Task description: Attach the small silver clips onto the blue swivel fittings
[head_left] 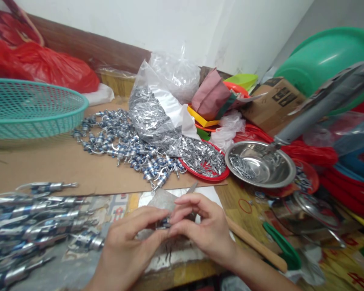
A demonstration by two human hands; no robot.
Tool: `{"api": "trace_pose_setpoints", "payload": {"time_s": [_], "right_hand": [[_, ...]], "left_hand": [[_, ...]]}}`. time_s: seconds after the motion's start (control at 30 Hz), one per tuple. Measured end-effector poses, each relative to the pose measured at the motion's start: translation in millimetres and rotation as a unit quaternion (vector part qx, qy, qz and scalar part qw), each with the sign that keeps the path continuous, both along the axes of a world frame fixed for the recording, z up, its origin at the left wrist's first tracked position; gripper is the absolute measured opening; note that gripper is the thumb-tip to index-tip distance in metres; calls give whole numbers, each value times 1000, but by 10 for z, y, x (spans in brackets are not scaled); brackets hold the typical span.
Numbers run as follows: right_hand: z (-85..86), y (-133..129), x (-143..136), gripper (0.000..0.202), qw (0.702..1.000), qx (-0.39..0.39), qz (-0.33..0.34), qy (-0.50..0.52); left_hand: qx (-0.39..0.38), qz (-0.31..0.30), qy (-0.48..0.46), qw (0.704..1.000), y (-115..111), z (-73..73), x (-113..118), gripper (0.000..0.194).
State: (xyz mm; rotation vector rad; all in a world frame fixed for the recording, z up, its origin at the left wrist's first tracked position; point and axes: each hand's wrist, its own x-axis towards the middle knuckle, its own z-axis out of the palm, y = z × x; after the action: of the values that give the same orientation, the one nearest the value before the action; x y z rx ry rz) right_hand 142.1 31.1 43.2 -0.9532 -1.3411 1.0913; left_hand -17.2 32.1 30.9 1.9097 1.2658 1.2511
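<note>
Both hands meet at the lower middle, above a grey metal block on a white sheet. My left hand pinches a small blue-and-silver metal part, mostly hidden by the fingers. Its other side is touched by my right hand, whose thumb and fingertips are closed around it. A pointed metal tip shows just beyond the right fingers. To the right of that hand lies a wooden handle. Rows of blue-and-silver assemblies lie at the left, one of them close to my left wrist.
More assemblies are heaped on cardboard behind the hands. Beyond stand a clear bag of metal pieces, a red plate of clips and a steel bowl. A teal basket is at left, a grey arm-like bar at right.
</note>
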Motion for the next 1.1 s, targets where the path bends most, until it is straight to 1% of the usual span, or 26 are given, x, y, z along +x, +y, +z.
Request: {"api": "trace_pose_setpoints", "payload": {"time_s": [0.03, 0.1, 0.17, 0.27, 0.37, 0.7, 0.77, 0.9, 0.97, 1.0, 1.03, 1.07, 1.1], "right_hand": [[8, -6, -5, 38, 1000, -16, 4, 7], [23, -22, -16, 40, 999, -28, 12, 19], [34, -37, -22, 40, 1000, -4, 3, 31], [42, -34, -15, 42, 999, 33, -26, 32], [29, -14, -3, 43, 999, 24, -26, 21], [-21, -39, -3, 38, 999, -23, -26, 32], [-24, -45, -2, 37, 999, -25, -23, 35], [-36, -56, 15, 39, 999, -13, -27, 16], [-35, -66, 42, 36, 1000, 19, -21, -10], [-31, -73, 63, 35, 998, 56, -18, -32], [-24, -81, 90, 36, 992, 108, -16, -64], [-16, -89, 122, 38, 979, 172, -16, -106], [-9, -96, 159, 41, 959, 237, -16, -154]], "left_hand": [[11, -3, 3, 1000, 5, 8, -8, 11], [35, -2, -6, 999, 7, 16, -24, 9], [47, -1, -7, 999, -2, 18, -36, 9], [41, 11, 7, 999, -26, 16, -32, 9], [42, 26, 7, 999, -40, 10, -12, 11], [61, -32, -10, 998, -19, 13, -7, 13], [50, -41, -17, 998, -30, 2, -4, 14], [-14, -54, -41, 998, -47, -1, 7, 17], [-54, -62, -62, 995, -53, 15, 12, 18], [-75, -62, -76, 992, -56, 24, 14, 18], [-97, -58, -93, 989, -59, 35, 16, 18], [-119, -51, -112, 985, -60, 44, 18, 18], [-139, -43, -131, 981, -61, 53, 17, 18]]}}
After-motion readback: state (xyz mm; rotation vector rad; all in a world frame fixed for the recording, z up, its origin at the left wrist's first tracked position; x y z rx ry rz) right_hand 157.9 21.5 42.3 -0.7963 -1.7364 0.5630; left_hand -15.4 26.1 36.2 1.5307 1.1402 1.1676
